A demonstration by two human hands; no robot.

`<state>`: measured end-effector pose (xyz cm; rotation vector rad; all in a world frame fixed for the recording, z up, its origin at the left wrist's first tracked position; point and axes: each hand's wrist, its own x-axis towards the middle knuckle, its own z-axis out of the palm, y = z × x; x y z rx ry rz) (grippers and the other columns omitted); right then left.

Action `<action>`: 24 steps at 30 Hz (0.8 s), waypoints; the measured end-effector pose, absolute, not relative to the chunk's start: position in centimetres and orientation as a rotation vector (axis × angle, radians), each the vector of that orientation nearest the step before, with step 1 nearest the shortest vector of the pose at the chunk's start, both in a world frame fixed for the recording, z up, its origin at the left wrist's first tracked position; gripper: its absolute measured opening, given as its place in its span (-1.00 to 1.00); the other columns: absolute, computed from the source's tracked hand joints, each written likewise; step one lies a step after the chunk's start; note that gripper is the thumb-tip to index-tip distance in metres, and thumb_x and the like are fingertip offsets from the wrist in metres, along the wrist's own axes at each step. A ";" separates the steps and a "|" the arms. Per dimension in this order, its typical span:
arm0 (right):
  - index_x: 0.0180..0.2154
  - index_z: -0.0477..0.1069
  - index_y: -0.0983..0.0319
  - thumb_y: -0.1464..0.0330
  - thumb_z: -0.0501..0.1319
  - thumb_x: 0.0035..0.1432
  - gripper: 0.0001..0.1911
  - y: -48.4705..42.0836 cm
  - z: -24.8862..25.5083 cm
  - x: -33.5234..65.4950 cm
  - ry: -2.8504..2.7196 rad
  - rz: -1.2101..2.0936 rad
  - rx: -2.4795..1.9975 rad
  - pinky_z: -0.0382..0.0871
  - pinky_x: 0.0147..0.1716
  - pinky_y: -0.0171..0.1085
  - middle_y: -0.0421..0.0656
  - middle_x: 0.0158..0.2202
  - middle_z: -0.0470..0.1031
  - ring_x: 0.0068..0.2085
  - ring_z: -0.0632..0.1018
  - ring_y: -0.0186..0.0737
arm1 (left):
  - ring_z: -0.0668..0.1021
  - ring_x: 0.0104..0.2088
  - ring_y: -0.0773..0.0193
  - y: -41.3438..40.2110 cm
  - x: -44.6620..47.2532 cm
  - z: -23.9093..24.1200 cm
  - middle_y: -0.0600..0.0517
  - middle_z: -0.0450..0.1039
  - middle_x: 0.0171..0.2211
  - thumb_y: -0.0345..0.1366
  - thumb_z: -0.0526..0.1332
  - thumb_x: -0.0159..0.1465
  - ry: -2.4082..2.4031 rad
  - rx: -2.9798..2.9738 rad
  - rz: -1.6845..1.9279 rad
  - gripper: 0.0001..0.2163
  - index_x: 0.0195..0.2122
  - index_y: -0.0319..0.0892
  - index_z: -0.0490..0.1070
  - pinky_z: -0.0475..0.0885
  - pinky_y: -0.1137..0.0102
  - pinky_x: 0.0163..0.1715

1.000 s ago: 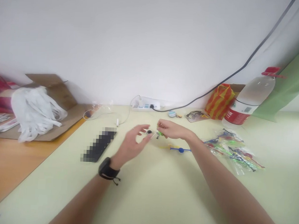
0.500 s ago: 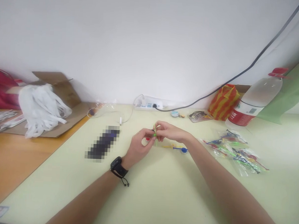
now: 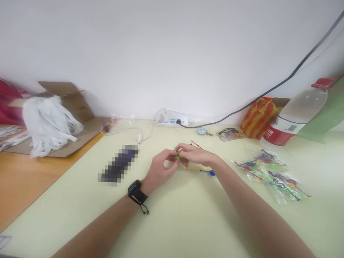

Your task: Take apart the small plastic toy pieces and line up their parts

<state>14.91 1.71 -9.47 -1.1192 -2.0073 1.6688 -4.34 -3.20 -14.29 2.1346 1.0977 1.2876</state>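
My left hand [image 3: 164, 167] pinches a thin, bright green plastic arrow-like piece [image 3: 177, 157] between thumb and forefinger. My right hand [image 3: 194, 154] meets it from the other side, its fingers closed on the same piece, whose slim end slants down between the hands. Most of the piece is hidden by fingertips. Just beyond my right hand lies a red arrow stick [image 3: 196, 144], partly covered. Below that hand, a yellow stick [image 3: 193, 168] and a blue arrow stick with a round disc [image 3: 211, 172] lie on the pale green table [image 3: 167, 227].
Clear bags of coloured arrow sticks [image 3: 272, 173] lie at right, before a large bottle [image 3: 296, 111] and a striped bag [image 3: 258, 117]. A power strip [image 3: 171, 119] sits by the wall. Left are a blurred-out dark object [image 3: 118, 165], white straps [image 3: 48, 123] and cardboard [image 3: 78, 106].
The green piece has turned from near upright to slanting down rightward. The red arrow stick now shows beyond my right hand; the red bit by my left fingers is no longer visible.
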 end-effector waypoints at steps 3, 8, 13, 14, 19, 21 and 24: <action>-0.18 0.30 0.16 0.41 0.18 0.18 -0.85 2.0 -9.7 15.2 -1.940 1.754 -0.997 0.45 -0.28 -0.28 -0.25 -0.42 0.51 -0.36 0.56 -0.25 | 0.60 -0.26 0.27 -3.2 -4.5 -14.1 0.02 0.58 -0.21 -0.40 0.26 0.32 1.099 2.176 1.309 -0.86 -0.12 -0.11 0.51 0.54 0.33 -0.18; -0.25 0.26 0.16 0.40 0.21 0.14 -0.86 1.9 -10.1 15.0 -1.939 1.730 -0.952 0.41 -0.34 -0.31 -0.26 -0.40 0.47 -0.39 0.51 -0.29 | 0.60 -0.26 0.27 -3.1 -4.6 -14.2 0.03 0.58 -0.22 -0.41 0.25 0.31 1.103 2.191 1.287 -0.85 -0.12 -0.10 0.51 0.53 0.33 -0.18; -0.07 0.37 0.15 0.39 0.05 0.28 -0.78 2.4 -10.6 15.1 -2.088 1.202 -1.335 0.32 -0.39 -0.34 -0.18 -0.27 0.51 -0.32 0.48 -0.26 | 0.61 -0.24 0.22 -3.1 -4.7 -14.5 0.02 0.57 -0.24 -0.38 0.27 0.28 1.100 2.198 1.263 -0.93 -0.23 -0.11 0.45 0.53 0.30 -0.17; 0.01 0.36 0.16 0.40 0.05 0.29 -0.72 2.8 -10.8 15.4 -2.111 1.062 -1.426 0.33 -0.34 -0.32 -0.14 -0.22 0.53 -0.28 0.50 -0.23 | 0.61 -0.22 0.20 -3.1 -4.8 -14.6 0.02 0.57 -0.24 -0.38 0.28 0.28 1.089 2.218 1.243 -0.95 -0.27 -0.10 0.44 0.52 0.29 -0.16; 0.23 0.24 0.27 0.39 0.19 0.26 -0.49 4.2 -12.4 16.8 -2.164 0.757 -1.641 0.32 -0.18 -0.21 0.08 -0.08 0.55 -0.11 0.54 0.00 | 0.62 -0.10 0.15 -3.0 -5.0 -15.1 0.00 0.61 -0.18 -0.39 0.27 0.31 1.036 2.360 1.058 -0.93 -0.26 -0.05 0.51 0.52 0.21 -0.04; 0.27 0.23 0.21 0.39 0.20 0.27 -0.46 4.1 -12.9 16.8 -2.221 0.717 -1.624 0.31 -0.13 -0.18 0.08 -0.02 0.55 -0.04 0.54 0.05 | 0.59 0.04 0.08 -2.7 -5.1 -15.4 0.01 0.64 -0.15 -0.38 0.30 0.31 1.030 2.437 1.000 -0.90 -0.24 -0.01 0.56 0.49 0.13 0.07; 0.23 0.30 0.11 0.39 0.16 0.31 -0.53 3.6 -13.3 16.2 -2.308 0.673 -1.558 0.29 -0.04 -0.17 0.02 0.08 0.51 0.10 0.50 0.07 | 0.51 0.20 0.01 -2.3 -5.3 -15.7 0.03 0.67 -0.14 -0.34 0.32 0.32 1.058 2.497 0.950 -0.91 -0.28 0.02 0.59 0.43 0.03 0.17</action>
